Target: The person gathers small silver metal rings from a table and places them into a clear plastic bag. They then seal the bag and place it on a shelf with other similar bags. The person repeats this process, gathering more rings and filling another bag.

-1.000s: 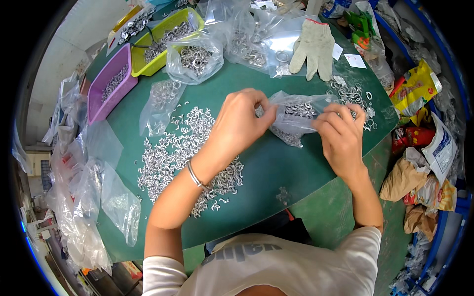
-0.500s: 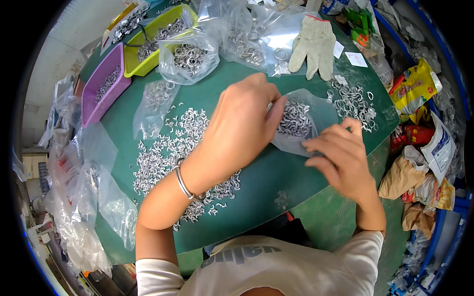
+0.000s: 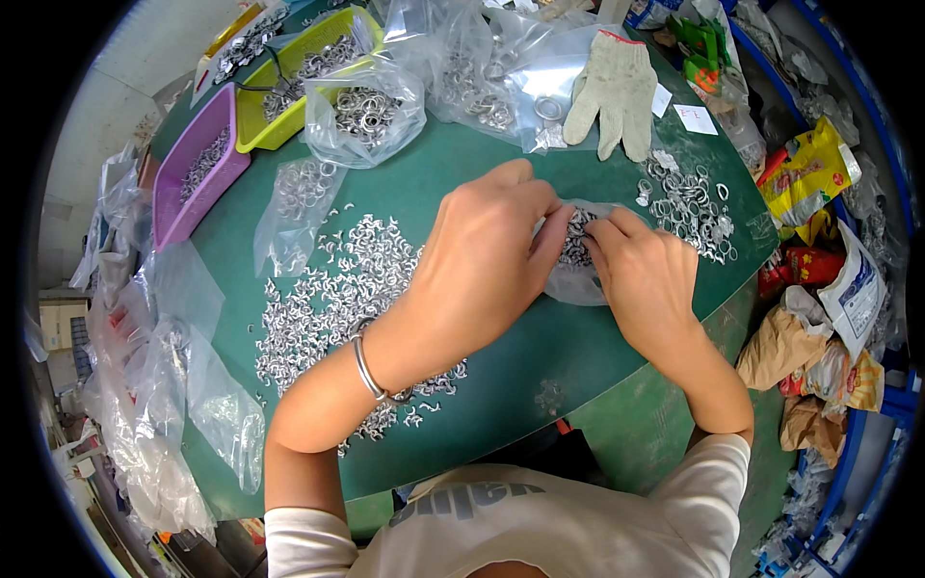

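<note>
A clear plastic bag (image 3: 576, 289) with many small curved metal pieces in it lies between my hands on the green table (image 3: 501, 405). My left hand (image 3: 487, 255), a metal bangle at its wrist, is closed on the bag's left edge with thumb and bent fingers. On the other side my right hand (image 3: 647, 265) has its fingers curled onto the bag, thumb near the contents; the fingertips are partly hidden. A loose pile of the same silvery curved pieces (image 3: 332, 303) spreads beside and under my left forearm.
At the back left stand a purple bin (image 3: 200, 197) and a yellow-green bin (image 3: 265, 130) of metal parts, beside an open bag of rings (image 3: 366, 114). A work glove (image 3: 612, 101) and loose metal rings (image 3: 692, 202) lie at the right. Empty-looking plastic bags (image 3: 226, 405) hang over the left edge.
My right hand has moved left and inward from the bag's right corner, its spread fingers now closed on the bag. The bag looks gathered narrower; my left hand stays at its left edge.
</note>
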The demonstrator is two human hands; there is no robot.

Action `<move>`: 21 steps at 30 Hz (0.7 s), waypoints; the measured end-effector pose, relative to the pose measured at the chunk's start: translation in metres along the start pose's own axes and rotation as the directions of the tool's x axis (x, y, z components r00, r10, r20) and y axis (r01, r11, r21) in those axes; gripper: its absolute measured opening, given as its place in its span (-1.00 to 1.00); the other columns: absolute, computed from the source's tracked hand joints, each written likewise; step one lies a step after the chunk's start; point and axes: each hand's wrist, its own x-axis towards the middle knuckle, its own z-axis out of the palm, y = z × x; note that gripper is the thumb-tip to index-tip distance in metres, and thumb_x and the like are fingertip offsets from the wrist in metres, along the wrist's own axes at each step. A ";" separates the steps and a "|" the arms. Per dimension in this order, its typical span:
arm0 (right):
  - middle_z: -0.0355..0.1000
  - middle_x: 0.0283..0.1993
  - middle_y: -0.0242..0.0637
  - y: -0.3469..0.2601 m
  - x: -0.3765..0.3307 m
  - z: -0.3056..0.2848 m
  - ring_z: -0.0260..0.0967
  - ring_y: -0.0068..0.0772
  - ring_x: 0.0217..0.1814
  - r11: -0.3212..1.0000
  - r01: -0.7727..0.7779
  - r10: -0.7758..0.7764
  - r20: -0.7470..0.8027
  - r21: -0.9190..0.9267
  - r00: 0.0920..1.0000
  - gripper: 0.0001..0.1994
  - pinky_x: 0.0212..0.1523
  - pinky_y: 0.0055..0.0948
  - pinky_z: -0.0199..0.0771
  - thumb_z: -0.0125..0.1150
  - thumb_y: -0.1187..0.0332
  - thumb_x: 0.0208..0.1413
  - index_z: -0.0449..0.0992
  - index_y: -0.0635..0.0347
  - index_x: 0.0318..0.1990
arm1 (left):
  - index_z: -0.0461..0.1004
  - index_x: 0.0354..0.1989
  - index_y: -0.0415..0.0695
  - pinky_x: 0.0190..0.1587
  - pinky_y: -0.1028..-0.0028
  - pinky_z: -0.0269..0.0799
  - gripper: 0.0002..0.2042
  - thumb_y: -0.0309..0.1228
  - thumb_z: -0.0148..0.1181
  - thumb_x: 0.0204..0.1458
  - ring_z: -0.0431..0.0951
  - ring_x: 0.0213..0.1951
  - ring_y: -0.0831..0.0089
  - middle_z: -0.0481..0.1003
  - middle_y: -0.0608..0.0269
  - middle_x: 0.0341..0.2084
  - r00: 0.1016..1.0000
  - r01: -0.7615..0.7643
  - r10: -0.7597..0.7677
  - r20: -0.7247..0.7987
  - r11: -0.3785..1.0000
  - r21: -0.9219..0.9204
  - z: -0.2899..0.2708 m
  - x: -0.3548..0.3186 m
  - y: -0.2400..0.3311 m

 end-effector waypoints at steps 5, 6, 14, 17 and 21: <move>0.34 -0.50 -0.23 0.003 -0.003 -0.005 0.39 -0.17 -0.54 0.995 -0.022 0.033 -0.107 0.102 0.994 -0.90 -0.57 -0.32 0.33 0.15 0.53 -0.28 0.41 0.21 -0.51 | 0.47 -0.52 -0.31 -0.64 0.45 0.09 -0.91 -0.54 0.23 -0.11 0.20 -0.71 0.42 0.24 0.17 -0.71 0.997 -0.027 0.026 -0.079 0.999 -0.020 0.006 0.002 -0.006; 0.35 -0.49 -0.22 0.005 -0.003 -0.004 0.38 -0.18 -0.53 0.991 -0.023 0.042 -0.147 0.129 0.988 -0.91 -0.55 -0.32 0.33 0.15 0.54 -0.25 0.42 0.21 -0.50 | 0.47 -0.51 -0.31 -0.64 0.45 0.09 -0.91 -0.53 0.22 -0.11 0.20 -0.71 0.42 0.24 0.17 -0.71 0.997 -0.016 0.014 -0.076 1.000 -0.025 0.006 0.001 -0.006; 0.39 -0.54 -0.19 0.012 0.000 0.017 0.30 -0.25 -0.60 0.919 0.055 0.079 -0.319 0.390 0.944 -0.92 -0.54 -0.42 0.28 0.10 0.54 0.03 0.40 0.26 -0.30 | 0.47 -0.52 -0.33 -0.56 0.31 0.23 -0.89 -0.52 0.20 -0.08 0.35 -0.64 0.23 0.36 0.04 -0.65 0.987 -0.006 -0.011 -0.160 0.994 -0.106 0.011 0.007 -0.006; 0.34 -0.59 -0.21 0.005 0.000 0.026 0.23 -0.42 -0.66 0.706 -0.039 0.317 -0.266 0.707 0.910 -0.94 -0.59 -0.53 0.21 0.02 0.56 0.10 0.39 0.26 -0.27 | 0.47 -0.55 -0.32 -0.63 0.43 0.16 -0.82 -0.46 0.15 0.02 0.26 -0.68 0.51 0.35 0.21 -0.69 0.932 0.255 -0.337 -0.136 0.873 -0.416 0.002 0.000 0.010; 0.33 -0.60 -0.25 0.002 -0.004 0.026 0.22 -0.59 -0.64 0.451 0.155 0.367 -0.341 0.879 0.865 -0.91 -0.61 -0.61 0.19 -0.05 0.61 0.10 0.38 0.31 -0.27 | 0.42 -0.34 -0.26 -0.65 0.69 0.03 -0.70 -0.26 -0.13 0.20 0.21 -0.60 0.72 0.32 0.39 -0.58 0.693 0.591 -0.301 0.655 -0.283 -0.755 -0.002 -0.046 0.005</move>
